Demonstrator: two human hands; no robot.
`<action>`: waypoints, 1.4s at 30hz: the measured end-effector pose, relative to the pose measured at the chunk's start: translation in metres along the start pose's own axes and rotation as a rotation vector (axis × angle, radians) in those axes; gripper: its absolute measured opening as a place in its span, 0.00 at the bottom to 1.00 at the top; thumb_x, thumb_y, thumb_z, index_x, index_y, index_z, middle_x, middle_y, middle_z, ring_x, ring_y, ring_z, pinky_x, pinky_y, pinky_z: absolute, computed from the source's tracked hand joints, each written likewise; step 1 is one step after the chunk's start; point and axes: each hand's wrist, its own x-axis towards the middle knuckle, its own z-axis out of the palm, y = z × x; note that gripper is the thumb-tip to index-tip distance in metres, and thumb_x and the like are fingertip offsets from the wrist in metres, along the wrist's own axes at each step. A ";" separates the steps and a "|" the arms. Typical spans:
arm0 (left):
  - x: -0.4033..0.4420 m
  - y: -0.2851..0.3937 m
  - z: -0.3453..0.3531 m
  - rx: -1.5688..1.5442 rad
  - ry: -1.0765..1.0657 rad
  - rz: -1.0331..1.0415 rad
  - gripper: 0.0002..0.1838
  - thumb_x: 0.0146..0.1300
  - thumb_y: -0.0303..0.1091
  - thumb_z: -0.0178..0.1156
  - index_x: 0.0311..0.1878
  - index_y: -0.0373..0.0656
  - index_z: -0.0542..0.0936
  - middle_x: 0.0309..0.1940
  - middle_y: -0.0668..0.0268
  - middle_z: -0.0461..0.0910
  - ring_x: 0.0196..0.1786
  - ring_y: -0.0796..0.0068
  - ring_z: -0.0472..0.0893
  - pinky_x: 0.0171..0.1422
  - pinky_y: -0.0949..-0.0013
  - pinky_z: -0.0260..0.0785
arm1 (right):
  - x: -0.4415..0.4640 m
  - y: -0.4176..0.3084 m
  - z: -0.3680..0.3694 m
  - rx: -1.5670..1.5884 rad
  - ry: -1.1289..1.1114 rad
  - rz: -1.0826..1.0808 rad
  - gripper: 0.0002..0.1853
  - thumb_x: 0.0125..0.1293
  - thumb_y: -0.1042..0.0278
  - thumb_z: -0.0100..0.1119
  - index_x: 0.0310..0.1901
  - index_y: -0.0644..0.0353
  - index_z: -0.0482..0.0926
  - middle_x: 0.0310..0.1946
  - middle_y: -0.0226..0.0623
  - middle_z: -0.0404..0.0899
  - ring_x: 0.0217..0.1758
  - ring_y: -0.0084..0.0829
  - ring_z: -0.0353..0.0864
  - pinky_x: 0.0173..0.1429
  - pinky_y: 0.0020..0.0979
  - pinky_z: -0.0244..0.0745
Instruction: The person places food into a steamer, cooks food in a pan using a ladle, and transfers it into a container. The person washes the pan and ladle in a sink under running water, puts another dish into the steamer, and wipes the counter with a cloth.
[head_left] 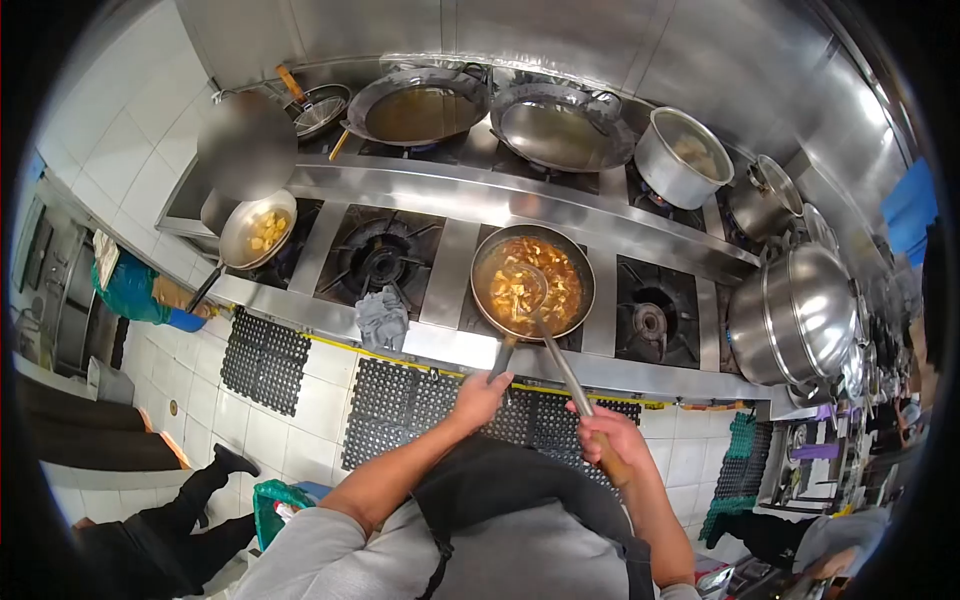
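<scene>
A round pan (483, 262) of reddish-brown stew with pale chunks sits on the front row of the stove. My left hand (482, 400) is closed round the pan's dark handle, below the pan. To its right, my right hand (612, 440) grips the wooden end of a long metal ladle (568, 372). The ladle's bowl lies in the stew, near the middle of the pan.
Two woks (418, 108) of liquid, a pot (682, 160) and a steamer (795, 315) stand around. At left is a pan (262, 232) with yellow pieces; a grey cloth (382, 320) lies on the front edge. Other people are at the lower left and right.
</scene>
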 end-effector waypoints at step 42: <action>0.136 -0.202 -0.047 -0.209 0.267 -0.243 0.25 0.61 0.38 0.75 0.56 0.33 0.80 0.29 0.60 0.84 0.26 0.71 0.82 0.29 0.68 0.75 | -0.040 0.001 0.025 -1.027 0.541 -0.218 0.28 0.69 0.72 0.66 0.70 0.66 0.77 0.22 0.28 0.77 0.20 0.18 0.71 0.26 0.29 0.68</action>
